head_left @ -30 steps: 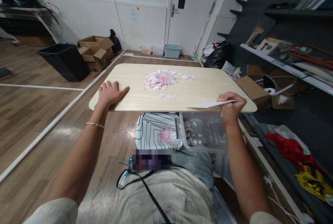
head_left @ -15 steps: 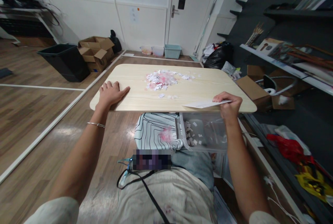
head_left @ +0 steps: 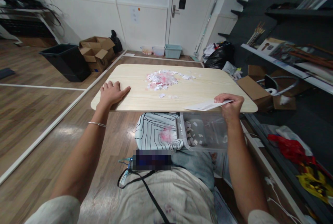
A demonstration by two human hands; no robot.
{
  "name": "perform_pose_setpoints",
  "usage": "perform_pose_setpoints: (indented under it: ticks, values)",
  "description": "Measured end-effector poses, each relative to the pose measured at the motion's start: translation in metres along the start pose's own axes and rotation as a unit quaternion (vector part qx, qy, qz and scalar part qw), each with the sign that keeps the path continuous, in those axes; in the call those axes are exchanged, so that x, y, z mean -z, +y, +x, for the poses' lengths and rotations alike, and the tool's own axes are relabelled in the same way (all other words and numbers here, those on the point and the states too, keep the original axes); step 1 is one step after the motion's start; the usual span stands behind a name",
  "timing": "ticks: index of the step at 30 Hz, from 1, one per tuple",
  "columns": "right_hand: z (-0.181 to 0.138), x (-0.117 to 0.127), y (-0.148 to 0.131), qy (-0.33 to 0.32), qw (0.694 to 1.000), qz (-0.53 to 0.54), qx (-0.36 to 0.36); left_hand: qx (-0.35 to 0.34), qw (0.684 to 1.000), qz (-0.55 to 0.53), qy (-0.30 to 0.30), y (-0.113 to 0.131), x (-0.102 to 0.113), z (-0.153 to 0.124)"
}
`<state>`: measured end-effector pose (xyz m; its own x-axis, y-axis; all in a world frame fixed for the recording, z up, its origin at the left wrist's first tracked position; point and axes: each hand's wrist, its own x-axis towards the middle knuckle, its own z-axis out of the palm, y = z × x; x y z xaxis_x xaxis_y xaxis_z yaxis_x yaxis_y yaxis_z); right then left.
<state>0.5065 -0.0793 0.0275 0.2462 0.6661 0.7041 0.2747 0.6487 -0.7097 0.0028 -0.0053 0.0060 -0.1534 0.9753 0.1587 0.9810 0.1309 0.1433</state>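
Note:
My left hand (head_left: 112,93) lies flat with spread fingers on the left part of the wooden tabletop (head_left: 140,102). Near the front right edge, my right hand (head_left: 231,104) is closed on a sheet of printed paper (head_left: 204,105), whose free end points left, low over the board. A heap of torn white and pink paper scraps (head_left: 161,79) lies at the back middle of the table. One small scrap (head_left: 162,95) is in front of the heap. Below the front edge, a clear plastic bin (head_left: 208,132) holds several paper bits at its left side.
A striped cloth (head_left: 153,132) with a pink patch lies beside the bin, above my lap. A black trash bin (head_left: 66,62) and open cardboard boxes (head_left: 96,52) stand on the floor at left. Dark shelves (head_left: 293,19) and another open carton (head_left: 256,85) are close on the right.
The right hand and the sheet have shifted very slightly right, along with the whole view. The left hand stays flat on the table, and the scraps look the same.

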Motion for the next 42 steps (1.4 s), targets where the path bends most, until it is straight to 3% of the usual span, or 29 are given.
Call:
perform_pose_setpoints:
  ticks: [9,20,33,42]
  values:
    - [-0.002,0.004,0.002,0.001,0.999,0.032,0.009,-0.003,1.0,0.006,0.006,0.0,-0.002,0.0]
    - [-0.008,-0.015,0.009,0.082,0.996,-0.006,0.045,-0.007,1.0,0.001,0.009,0.001,-0.004,0.0]
    - [-0.011,-0.014,-0.001,-0.005,0.992,-0.081,0.093,-0.006,1.0,0.0,0.004,-0.001,-0.006,0.002]
    - [-0.003,0.002,0.015,0.128,0.989,-0.057,0.05,0.0,1.0,0.008,-0.009,-0.002,-0.008,0.005]
